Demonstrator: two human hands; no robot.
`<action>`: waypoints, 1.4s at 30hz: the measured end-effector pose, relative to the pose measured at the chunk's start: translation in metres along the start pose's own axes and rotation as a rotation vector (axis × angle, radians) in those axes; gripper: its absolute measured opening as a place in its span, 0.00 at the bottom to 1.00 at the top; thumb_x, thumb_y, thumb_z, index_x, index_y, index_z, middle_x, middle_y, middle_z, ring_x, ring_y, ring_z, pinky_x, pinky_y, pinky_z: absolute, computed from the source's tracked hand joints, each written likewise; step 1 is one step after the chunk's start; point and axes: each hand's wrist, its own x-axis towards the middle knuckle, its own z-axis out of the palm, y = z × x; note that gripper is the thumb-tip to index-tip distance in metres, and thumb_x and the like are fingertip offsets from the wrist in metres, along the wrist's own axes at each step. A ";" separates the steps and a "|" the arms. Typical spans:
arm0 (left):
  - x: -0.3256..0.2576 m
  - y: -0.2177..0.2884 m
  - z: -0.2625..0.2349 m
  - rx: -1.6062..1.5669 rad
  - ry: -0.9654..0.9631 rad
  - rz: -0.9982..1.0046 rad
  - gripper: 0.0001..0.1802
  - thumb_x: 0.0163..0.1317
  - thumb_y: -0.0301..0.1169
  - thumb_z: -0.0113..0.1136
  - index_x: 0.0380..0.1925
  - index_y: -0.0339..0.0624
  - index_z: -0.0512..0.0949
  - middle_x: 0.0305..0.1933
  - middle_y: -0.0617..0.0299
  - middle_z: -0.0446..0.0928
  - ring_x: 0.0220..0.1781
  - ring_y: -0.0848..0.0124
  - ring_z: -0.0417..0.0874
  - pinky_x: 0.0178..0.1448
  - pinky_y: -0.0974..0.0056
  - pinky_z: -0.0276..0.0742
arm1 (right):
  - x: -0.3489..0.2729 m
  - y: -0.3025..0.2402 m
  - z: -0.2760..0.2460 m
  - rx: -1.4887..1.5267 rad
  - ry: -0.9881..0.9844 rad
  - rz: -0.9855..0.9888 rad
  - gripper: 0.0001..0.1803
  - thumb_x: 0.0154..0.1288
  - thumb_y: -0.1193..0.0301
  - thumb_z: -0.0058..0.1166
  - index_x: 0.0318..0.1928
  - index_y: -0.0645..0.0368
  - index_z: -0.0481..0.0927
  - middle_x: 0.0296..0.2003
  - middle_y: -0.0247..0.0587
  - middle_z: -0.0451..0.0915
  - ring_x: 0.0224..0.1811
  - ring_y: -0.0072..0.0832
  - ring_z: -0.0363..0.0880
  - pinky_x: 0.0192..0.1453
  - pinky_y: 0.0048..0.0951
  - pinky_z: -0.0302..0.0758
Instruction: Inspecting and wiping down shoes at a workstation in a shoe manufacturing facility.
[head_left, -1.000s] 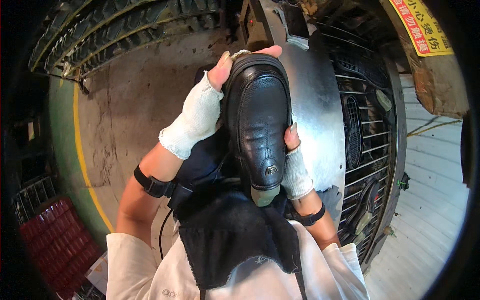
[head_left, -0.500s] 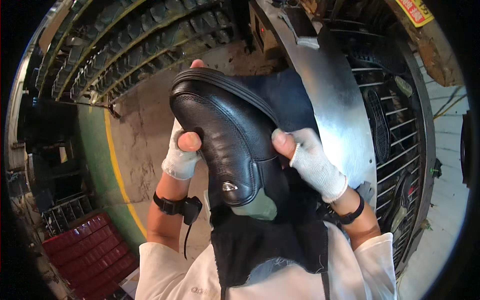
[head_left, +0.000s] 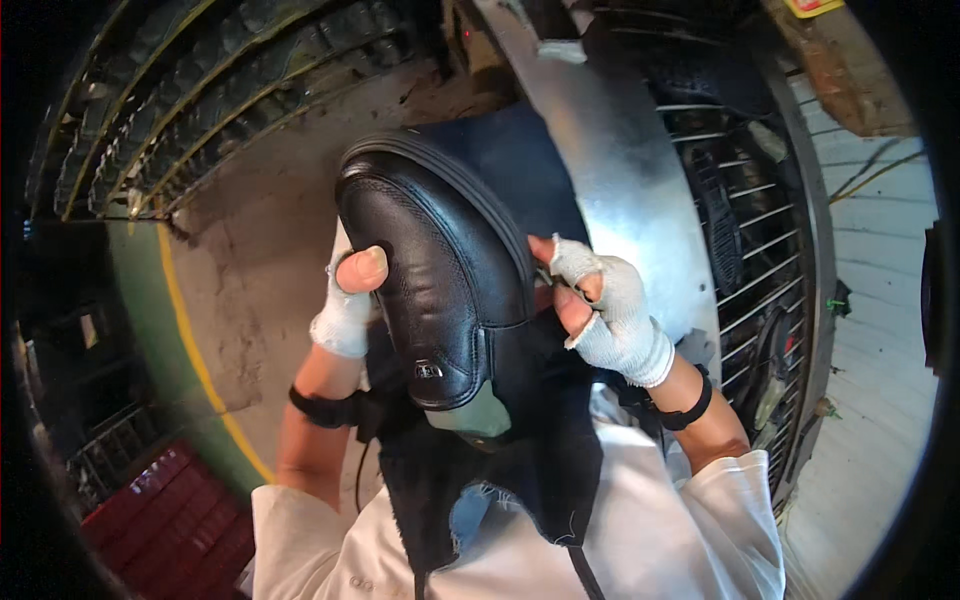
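A black leather shoe point(head_left: 425, 260) with a thick black sole is held up in front of me, toe pointing away. A grey-green shoe last point(head_left: 475, 415) sticks out of its opening. My left hand point(head_left: 350, 295), in a white fingerless glove, is closed round the shoe's left side. Its thumb lies on the upper; its other fingers are hidden behind. My right hand point(head_left: 605, 305), gloved the same way, is at the sole's right edge with its fingers bent inward. The fingertips are partly hidden, and whatever they pinch there cannot be made out.
To the right runs a shiny metal bench point(head_left: 640, 220), with a barred rack point(head_left: 765, 290) beyond it holding soles. Shelves of dark shoe-shaped pieces point(head_left: 250, 80) stand at the far left. Red stacked items point(head_left: 170, 515) are at the lower left. A dark apron point(head_left: 490, 480) covers my front.
My right hand has let go of the shoe's side and drawn back to the right, its fingers now bent at the sole edge. My left hand keeps its hold on the shoe.
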 end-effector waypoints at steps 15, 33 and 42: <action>-0.008 0.049 0.153 0.904 -0.418 0.141 0.55 0.50 0.48 0.80 0.73 0.34 0.65 0.64 0.49 0.80 0.67 0.59 0.82 0.73 0.57 0.75 | 0.077 -0.072 -0.052 -0.132 -0.043 -0.040 0.22 0.58 0.59 0.69 0.50 0.59 0.90 0.56 0.50 0.88 0.64 0.41 0.84 0.81 0.47 0.63; -0.024 -0.004 0.121 1.003 -0.044 0.446 0.55 0.61 0.42 0.80 0.81 0.41 0.57 0.63 0.46 0.82 0.62 0.55 0.88 0.66 0.57 0.83 | -0.016 -0.036 -0.034 0.120 0.131 0.781 0.40 0.57 0.54 0.81 0.64 0.66 0.81 0.51 0.39 0.88 0.52 0.24 0.84 0.61 0.29 0.79; -0.047 -0.026 0.132 0.622 -0.117 0.461 0.56 0.67 0.32 0.75 0.84 0.36 0.46 0.71 0.46 0.75 0.70 0.58 0.80 0.74 0.56 0.76 | -0.012 -0.027 -0.023 -0.082 0.271 0.444 0.40 0.58 0.56 0.81 0.65 0.66 0.80 0.51 0.42 0.88 0.51 0.26 0.87 0.59 0.31 0.83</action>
